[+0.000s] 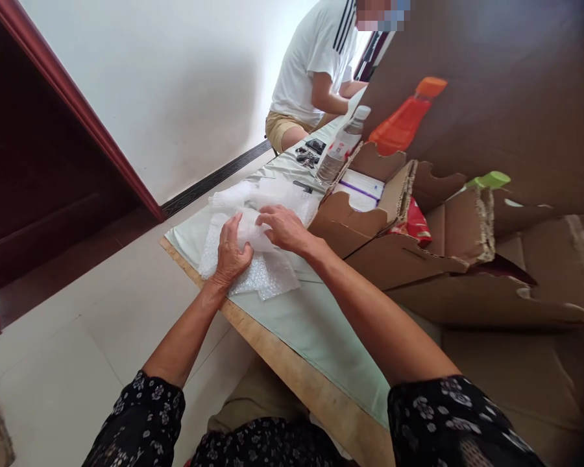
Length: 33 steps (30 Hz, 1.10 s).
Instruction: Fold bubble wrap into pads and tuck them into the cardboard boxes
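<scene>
Several pieces of bubble wrap lie overlapping near the corner of the table. Between my hands is a folded, whitish piece of bubble wrap; whether anything is inside cannot be seen. My left hand grips its left side, fingers bent over it and thumb toward the middle. From the right, my right hand curls its fingers onto the upper right part of the same piece, with some fingertips hidden. More loose wrap lies just beyond both hands.
Cardboard boxes line the table's right side, holding a white packet and a red packet. Behind them stand a clear bottle and an orange bottle. Small black items lie further back, near a seated person.
</scene>
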Each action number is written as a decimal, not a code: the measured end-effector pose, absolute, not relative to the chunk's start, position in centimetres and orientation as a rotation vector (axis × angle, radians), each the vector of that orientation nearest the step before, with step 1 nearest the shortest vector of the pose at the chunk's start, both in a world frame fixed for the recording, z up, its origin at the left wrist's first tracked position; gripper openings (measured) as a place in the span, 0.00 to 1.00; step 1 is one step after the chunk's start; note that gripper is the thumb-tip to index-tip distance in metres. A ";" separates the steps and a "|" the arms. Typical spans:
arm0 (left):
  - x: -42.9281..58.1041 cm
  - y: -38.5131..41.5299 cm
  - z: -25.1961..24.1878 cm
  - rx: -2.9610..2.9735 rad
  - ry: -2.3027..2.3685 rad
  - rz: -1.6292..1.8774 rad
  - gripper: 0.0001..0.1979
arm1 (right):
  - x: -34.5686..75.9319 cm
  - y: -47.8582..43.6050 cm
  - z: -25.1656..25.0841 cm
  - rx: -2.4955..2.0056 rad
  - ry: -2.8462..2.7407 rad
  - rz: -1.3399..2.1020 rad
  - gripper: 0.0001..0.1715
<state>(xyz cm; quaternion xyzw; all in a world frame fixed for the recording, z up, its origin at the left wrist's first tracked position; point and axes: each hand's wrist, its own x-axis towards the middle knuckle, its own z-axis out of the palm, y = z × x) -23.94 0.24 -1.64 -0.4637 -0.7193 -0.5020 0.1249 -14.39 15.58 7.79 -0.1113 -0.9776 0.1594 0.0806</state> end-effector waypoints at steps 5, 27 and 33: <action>-24.4 0.4 -1.6 -1.272 -2.179 -1.436 0.32 | -12.0 14.5 7.2 -0.437 -2.499 0.484 0.13; -2.8 -5.0 2.7 -1.618 -2.792 -2.500 0.39 | 24.4 0.2 -0.4 -1.208 -1.841 0.455 0.03; -1.0 -4.8 3.0 -1.676 -2.919 -1.890 0.47 | 27.8 0.6 0.3 -1.453 -1.558 1.026 0.32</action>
